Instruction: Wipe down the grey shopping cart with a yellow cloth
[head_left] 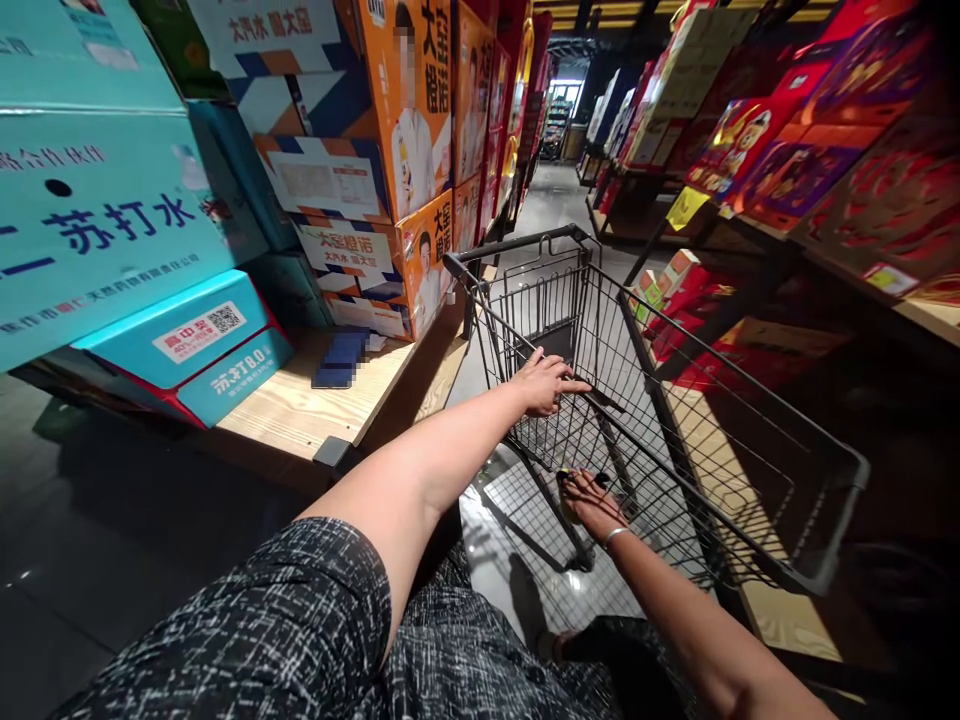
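A black wire shopping cart (pixel 720 480) stands in front of me, tilted across the view. My left hand (pixel 546 384) lies on its near top rim, with the index finger stretched along the rim and the other fingers partly spread. Lower down, by the near side of the basket, my right hand (pixel 594 505) is bent around a small dark and yellowish thing (pixel 568 498). What that is cannot be made out. A bracelet circles the right wrist. The visible basket shows wire mesh and a dark panel (pixel 553 345) at its far end.
To the left, a wooden shelf (pixel 382 385) bears orange drink cartons (pixel 424 240), turquoise soda-water boxes (pixel 232 345) and a dark blue item (pixel 341 358). Red gift boxes (pixel 810 170) fill shelves on the right. A grey-floored aisle (pixel 551 195) runs ahead between them.
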